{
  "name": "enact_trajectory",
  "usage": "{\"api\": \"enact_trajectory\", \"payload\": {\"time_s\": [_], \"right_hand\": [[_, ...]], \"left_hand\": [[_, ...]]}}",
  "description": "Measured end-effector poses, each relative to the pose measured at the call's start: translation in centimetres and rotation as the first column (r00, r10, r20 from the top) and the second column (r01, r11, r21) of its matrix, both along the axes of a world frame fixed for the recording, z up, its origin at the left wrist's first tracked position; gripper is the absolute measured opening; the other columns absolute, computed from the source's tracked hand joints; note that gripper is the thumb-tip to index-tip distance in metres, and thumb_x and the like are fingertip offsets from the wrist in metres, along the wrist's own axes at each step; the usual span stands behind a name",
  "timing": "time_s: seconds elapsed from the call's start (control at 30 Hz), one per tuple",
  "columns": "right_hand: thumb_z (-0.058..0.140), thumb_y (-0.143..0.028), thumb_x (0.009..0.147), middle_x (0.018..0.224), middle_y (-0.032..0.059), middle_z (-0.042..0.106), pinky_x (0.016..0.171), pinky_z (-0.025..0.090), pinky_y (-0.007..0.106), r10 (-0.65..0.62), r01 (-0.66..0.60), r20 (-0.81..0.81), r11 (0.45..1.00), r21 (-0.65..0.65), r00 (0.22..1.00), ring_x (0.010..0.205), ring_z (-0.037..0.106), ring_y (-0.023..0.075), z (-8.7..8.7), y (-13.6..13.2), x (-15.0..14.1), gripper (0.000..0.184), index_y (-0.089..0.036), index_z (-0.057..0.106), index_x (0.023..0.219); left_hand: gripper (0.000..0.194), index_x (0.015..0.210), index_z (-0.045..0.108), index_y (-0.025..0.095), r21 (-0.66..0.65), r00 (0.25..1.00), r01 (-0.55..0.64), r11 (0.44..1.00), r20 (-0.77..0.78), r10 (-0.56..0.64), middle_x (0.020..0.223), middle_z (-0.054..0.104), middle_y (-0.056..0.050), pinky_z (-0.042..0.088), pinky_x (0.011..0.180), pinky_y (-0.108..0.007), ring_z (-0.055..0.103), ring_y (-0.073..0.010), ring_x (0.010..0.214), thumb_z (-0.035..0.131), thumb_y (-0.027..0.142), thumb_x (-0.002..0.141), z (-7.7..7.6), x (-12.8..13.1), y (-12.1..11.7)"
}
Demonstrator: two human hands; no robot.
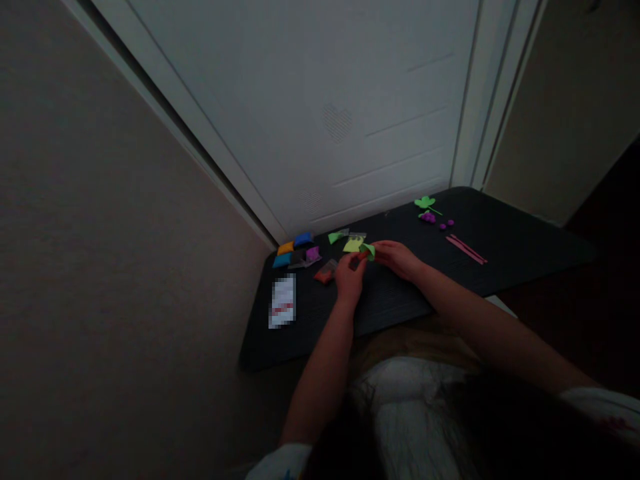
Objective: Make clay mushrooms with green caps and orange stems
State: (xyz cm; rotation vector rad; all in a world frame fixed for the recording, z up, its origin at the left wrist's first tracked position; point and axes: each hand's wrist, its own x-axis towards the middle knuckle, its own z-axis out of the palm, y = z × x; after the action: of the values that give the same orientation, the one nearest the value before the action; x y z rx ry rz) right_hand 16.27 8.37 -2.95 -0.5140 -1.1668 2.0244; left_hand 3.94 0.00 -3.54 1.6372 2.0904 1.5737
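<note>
My left hand (349, 275) and my right hand (397, 257) meet over the middle of a dark table (390, 300). Both have their fingers curled together around a small green packet (369, 250), with a bit of red showing between the fingertips. A yellow-green packet (353, 245) lies just behind the hands. A red packet (325, 272) rests on the table left of my left hand. The light is dim, so the exact grip is hard to make out.
Small coloured packets lie at the table's left end: orange (285, 248), blue (303, 239), teal (281, 261), purple (313, 253). A white card (283, 301) lies nearer me. Far right are a green leaf shape (425, 202), purple balls (428, 217) and pink sticks (466, 249). A white door (320, 100) stands behind.
</note>
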Motion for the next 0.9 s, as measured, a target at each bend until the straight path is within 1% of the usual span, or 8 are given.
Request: {"api": "enact_trajectory", "payload": {"time_s": [0.2, 0.37, 0.47, 0.6, 0.77, 0.9], "right_hand": [[0.065, -0.025, 0.065, 0.080, 0.0028, 0.067, 0.080, 0.041, 0.028, -0.011, 0.011, -0.014, 1.000, 0.000, 1.000, 0.080, 0.059, 0.0137, -0.11, 0.06, -0.10, 0.012, -0.018, 0.065, 0.075], [0.065, -0.024, 0.066, 0.078, 0.0023, 0.067, 0.078, 0.042, 0.027, -0.013, 0.013, -0.017, 1.000, 0.005, 1.000, 0.076, 0.059, 0.0123, -0.15, 0.10, -0.19, 0.011, -0.018, 0.065, 0.074], [0.065, -0.023, 0.065, 0.078, 0.0022, 0.067, 0.077, 0.042, 0.027, -0.010, 0.011, -0.015, 1.000, 0.006, 1.000, 0.075, 0.059, 0.0118, -0.22, 0.10, -0.21, 0.011, -0.017, 0.066, 0.074], [0.066, -0.022, 0.065, 0.079, 0.0022, 0.067, 0.078, 0.042, 0.027, -0.002, 0.002, -0.015, 1.000, -0.002, 1.000, 0.075, 0.059, 0.0119, -0.31, 0.11, -0.19, 0.010, -0.018, 0.066, 0.074], [0.065, -0.022, 0.066, 0.079, 0.0016, 0.067, 0.078, 0.043, 0.027, 0.011, -0.011, -0.019, 1.000, -0.011, 1.000, 0.076, 0.059, 0.0117, -0.42, 0.13, -0.21, 0.009, -0.018, 0.066, 0.074], [0.065, -0.022, 0.067, 0.079, 0.0016, 0.067, 0.078, 0.043, 0.027, 0.033, -0.033, -0.014, 0.999, -0.006, 0.999, 0.076, 0.059, 0.0116, -0.62, 0.18, -0.29, 0.009, -0.018, 0.066, 0.075]], "left_hand": [[0.021, 0.091, 0.060, 0.017, 0.005, 1.000, 0.007, 1.000, -0.008, -0.007, 0.089, 0.062, -0.005, 0.042, 0.068, -0.027, 0.056, -0.0158, 0.077, 0.058, 0.026, 0.071, 0.07, -0.04, -0.04], [0.028, 0.097, 0.057, 0.016, 0.004, 1.000, 0.027, 1.000, -0.004, -0.027, 0.094, 0.062, -0.006, 0.044, 0.071, -0.029, 0.057, -0.0167, 0.082, 0.059, 0.026, 0.071, 0.12, 0.13, 0.00], [0.024, 0.094, 0.060, 0.016, 0.002, 0.999, 0.047, 0.999, -0.025, -0.047, 0.093, 0.062, -0.006, 0.044, 0.072, -0.029, 0.057, -0.0172, 0.084, 0.058, 0.024, 0.072, 0.40, 0.24, -0.17], [0.019, 0.090, 0.062, 0.016, 0.009, 0.998, 0.041, 0.999, -0.039, -0.041, 0.089, 0.062, -0.006, 0.044, 0.074, -0.030, 0.057, -0.0174, 0.084, 0.058, 0.022, 0.072, 0.73, 0.34, -0.37], [0.018, 0.089, 0.061, 0.016, 0.033, 0.998, 0.036, 0.999, -0.059, -0.034, 0.093, 0.061, -0.006, 0.043, 0.078, -0.031, 0.055, -0.0178, 0.089, 0.058, 0.022, 0.071, 0.67, 0.44, -0.30], [0.019, 0.089, 0.061, 0.017, 0.055, 0.993, 0.047, 0.997, -0.112, -0.041, 0.092, 0.060, -0.006, 0.042, 0.080, -0.031, 0.054, -0.0172, 0.090, 0.059, 0.021, 0.071, 0.56, 0.50, -0.22]]}}
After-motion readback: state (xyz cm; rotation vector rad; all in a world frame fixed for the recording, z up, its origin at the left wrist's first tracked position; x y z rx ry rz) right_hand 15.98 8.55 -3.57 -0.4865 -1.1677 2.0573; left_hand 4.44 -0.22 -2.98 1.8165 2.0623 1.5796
